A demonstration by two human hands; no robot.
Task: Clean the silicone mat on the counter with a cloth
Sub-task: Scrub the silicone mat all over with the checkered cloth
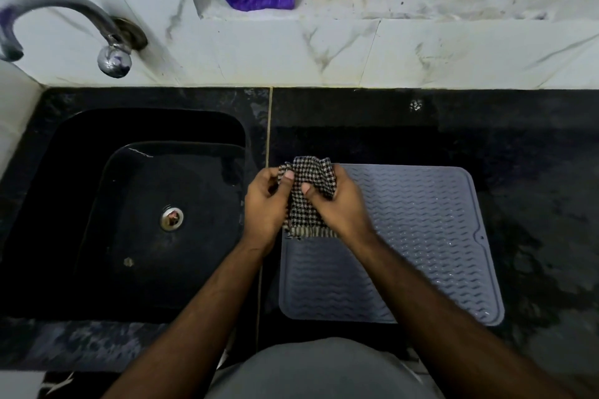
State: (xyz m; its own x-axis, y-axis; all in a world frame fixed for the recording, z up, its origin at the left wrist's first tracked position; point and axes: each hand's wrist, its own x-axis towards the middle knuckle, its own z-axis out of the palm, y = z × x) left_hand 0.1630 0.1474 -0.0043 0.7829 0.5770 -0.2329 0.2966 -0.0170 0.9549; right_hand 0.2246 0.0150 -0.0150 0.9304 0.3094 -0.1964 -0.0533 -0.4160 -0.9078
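Both hands, left hand [264, 204] and right hand [340, 207], gripping checked cloth [308, 201] above silicone mat's [421, 236] left edge

No readable text, label, brand, number or sign anywhere in view.
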